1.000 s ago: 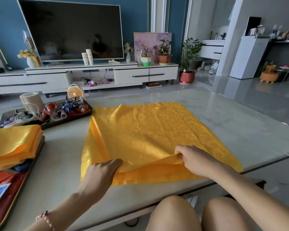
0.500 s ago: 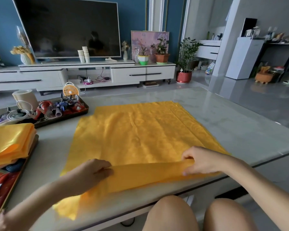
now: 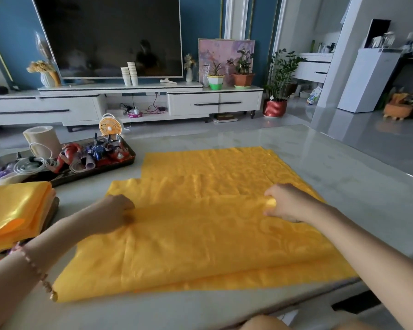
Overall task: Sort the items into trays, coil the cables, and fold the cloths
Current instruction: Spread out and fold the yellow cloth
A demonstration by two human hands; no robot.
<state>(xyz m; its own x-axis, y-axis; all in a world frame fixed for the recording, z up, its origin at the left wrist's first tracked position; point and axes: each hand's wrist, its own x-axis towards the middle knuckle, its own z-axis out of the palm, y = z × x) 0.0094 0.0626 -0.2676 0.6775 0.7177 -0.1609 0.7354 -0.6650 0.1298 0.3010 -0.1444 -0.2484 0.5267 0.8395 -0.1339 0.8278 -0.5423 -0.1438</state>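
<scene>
Surface: pale marble table (image 3: 343, 167) in a living room, TV (image 3: 110, 36) on a white cabinet (image 3: 193, 103) behind | cloth: yellow cloth (image 3: 212, 239) spread mid-table, near part folded over | hands: our left hand (image 3: 112, 213) and right hand (image 3: 286, 203) each pinch the fold's far edge | around: tray (image 3: 129, 160) of toys (image 3: 100, 148) and cables (image 3: 26, 164) far left, folded stack (image 3: 12, 210) beside our left arm

The cloth (image 3: 200, 234) is golden yellow with a faint swirling pattern in the same tone. The folded cloths (image 3: 12, 210) are glossy yellow, shading to orange. The table (image 3: 343, 167) is pale grey with light marbling. The tray (image 3: 100, 169) is dark; its toy figures (image 3: 98, 150) are red and blue, and its cable (image 3: 28, 164) is white. The fan (image 3: 109, 126) has an orange grille and a white frame. The wall (image 3: 200, 17) is deep teal.
</scene>
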